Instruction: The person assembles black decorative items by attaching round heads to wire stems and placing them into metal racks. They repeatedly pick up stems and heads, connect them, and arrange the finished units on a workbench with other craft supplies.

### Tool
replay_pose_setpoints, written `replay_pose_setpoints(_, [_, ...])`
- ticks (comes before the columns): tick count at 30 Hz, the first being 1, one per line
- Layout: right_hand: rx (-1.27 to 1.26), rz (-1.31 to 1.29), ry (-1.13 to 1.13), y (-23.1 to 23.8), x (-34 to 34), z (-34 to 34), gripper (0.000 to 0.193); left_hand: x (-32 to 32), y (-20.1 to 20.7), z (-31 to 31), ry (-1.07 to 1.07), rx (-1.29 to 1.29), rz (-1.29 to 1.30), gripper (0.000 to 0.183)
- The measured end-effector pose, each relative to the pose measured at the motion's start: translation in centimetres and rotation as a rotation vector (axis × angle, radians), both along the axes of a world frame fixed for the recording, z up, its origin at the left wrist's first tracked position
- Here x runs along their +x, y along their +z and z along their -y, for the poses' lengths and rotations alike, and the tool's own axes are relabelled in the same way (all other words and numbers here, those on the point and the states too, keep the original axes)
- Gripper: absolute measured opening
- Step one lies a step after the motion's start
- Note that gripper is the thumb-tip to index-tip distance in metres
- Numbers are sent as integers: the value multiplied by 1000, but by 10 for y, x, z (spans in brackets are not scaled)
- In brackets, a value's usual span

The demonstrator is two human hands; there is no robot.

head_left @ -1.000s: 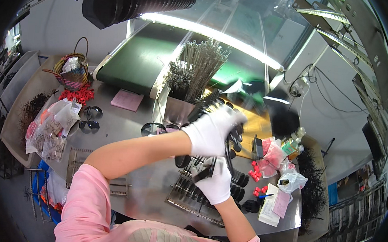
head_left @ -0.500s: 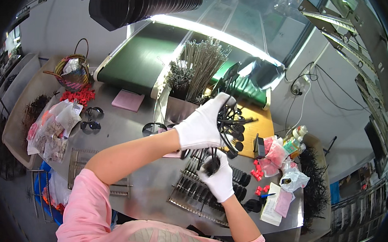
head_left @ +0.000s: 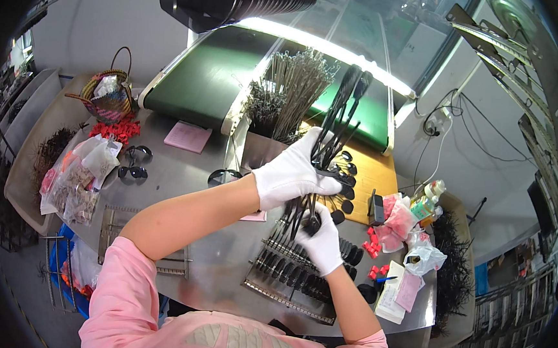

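Observation:
In a white glove, my left hand (head_left: 292,175) is closed around a bunch of thin black stems with flat, paddle-like ends (head_left: 343,107). The bunch rises above the middle of the table, and its lower ends hang below my palm. Just below and to the right, my gloved right hand (head_left: 324,245) has its fingers closed on a dark rounded piece (head_left: 312,224); the glove hides part of it. Beneath my hands lies a metal rack (head_left: 289,304) with rows of black oval pieces (head_left: 279,264).
Thin metal wire rods (head_left: 291,91) stand upright beyond my hands. A yellow board (head_left: 375,181) holds more black pieces. Sunglasses (head_left: 133,172), a pink pad (head_left: 188,136) and plastic bags (head_left: 81,179) lie left. Red pieces (head_left: 371,248), bottles (head_left: 429,197) and a notebook (head_left: 388,301) lie right.
The bunch in my left hand has turned more upright, its paddle ends now pointing up and away. My right hand has shifted slightly up and to the right. The view has shifted a little.

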State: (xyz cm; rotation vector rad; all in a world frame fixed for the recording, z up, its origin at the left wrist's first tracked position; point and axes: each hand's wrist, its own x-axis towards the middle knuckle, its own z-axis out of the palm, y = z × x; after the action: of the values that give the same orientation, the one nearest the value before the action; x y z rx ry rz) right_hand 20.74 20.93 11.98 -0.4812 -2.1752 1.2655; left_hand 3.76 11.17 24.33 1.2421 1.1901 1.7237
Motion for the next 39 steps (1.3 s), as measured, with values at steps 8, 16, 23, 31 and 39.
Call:
replay_pose_setpoints(8, [303, 196, -33, -23, -26, -8, 32, 40, -19, -10, 4, -281, -33, 81])
replay_pose_setpoints(16, [-347, 105, 130, 25, -6, -22, 56, 10, -4, 10, -190, -133, 590, 54])
replay_pose_setpoints(23, [-619, 198, 248, 9, 1, -35, 54, 32, 18, 17, -272, -422, 277, 102])
replay_pose_setpoints(31, [-1049, 351, 627, 53, 64, -22, 46, 11, 34, 43, 511, 600, -1553, 52])
replay_pose_setpoints(39, [-1231, 415, 829, 53, 79, 9, 51, 26, 46, 8, 283, 957, -1491, 70])
